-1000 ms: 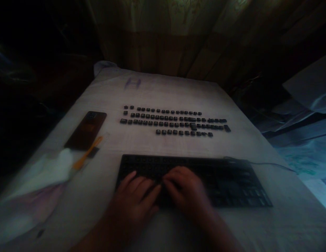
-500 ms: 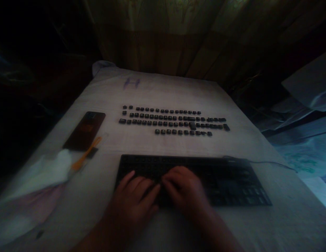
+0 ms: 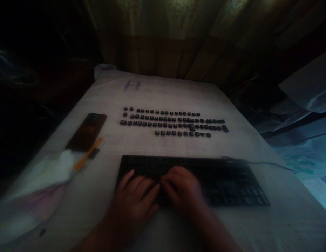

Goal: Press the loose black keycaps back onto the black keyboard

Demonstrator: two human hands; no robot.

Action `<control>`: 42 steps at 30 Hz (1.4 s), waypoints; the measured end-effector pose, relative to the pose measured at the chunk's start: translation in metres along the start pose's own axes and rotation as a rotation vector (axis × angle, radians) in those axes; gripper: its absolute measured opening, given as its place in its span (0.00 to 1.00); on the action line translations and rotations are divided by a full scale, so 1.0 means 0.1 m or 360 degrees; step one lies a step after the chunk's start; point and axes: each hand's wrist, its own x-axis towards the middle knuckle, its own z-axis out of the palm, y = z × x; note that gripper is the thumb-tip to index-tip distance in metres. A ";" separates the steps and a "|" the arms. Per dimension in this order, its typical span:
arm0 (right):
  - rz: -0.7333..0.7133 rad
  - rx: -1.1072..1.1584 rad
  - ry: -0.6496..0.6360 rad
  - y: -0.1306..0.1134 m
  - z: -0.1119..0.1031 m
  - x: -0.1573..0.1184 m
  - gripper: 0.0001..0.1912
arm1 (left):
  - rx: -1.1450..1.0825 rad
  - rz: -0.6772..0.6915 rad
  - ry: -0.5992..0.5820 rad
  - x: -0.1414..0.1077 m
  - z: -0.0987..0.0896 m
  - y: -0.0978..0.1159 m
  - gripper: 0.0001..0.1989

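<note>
A black keyboard (image 3: 228, 182) lies across the near part of the cloth-covered table, many of its key places dark and hard to make out. My left hand (image 3: 134, 199) rests on its left portion with the fingers spread. Close beside it, my right hand (image 3: 182, 185) has its fingers drawn together in a pinch over the keyboard's middle; whatever they hold, if anything, is hidden. Beyond the keyboard, loose black keycaps (image 3: 164, 125) lie in several rows, with a few larger ones toward the right.
At the left are a dark phone (image 3: 86, 131), an orange strip-like thing (image 3: 85, 157) and a crumpled white and pink cloth (image 3: 49, 175). One small dark piece (image 3: 42, 232) lies near the front left. A cable (image 3: 270, 163) runs rightward from the keyboard. Behind the table hangs a curtain (image 3: 163, 45).
The view has shifted slightly. Both hands keep almost the same place and pose on the keyboard, and the keycap rows look unchanged.
</note>
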 end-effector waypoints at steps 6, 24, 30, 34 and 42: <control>0.0008 -0.0005 -0.0025 0.00 -0.02 0.01 0.09 | 0.0014 0.0010 0.0124 -0.05 0.10 -0.01 0.13; -0.0001 0.0053 -0.0050 0.03 -0.05 0.02 0.09 | -0.0006 0.0041 0.0126 -0.05 0.09 -0.03 0.15; -0.0022 0.0088 -0.0046 0.02 -0.05 0.02 0.09 | -0.0018 0.0045 0.0107 -0.09 0.12 -0.05 0.14; -0.0079 0.0166 0.0104 0.11 -0.16 0.06 0.11 | 0.0007 0.0106 0.0077 -0.07 0.08 -0.08 0.14; 0.0254 -0.0616 -0.0004 0.50 -0.51 0.20 0.13 | 0.0031 0.0172 -0.0106 -0.07 0.00 -0.13 0.17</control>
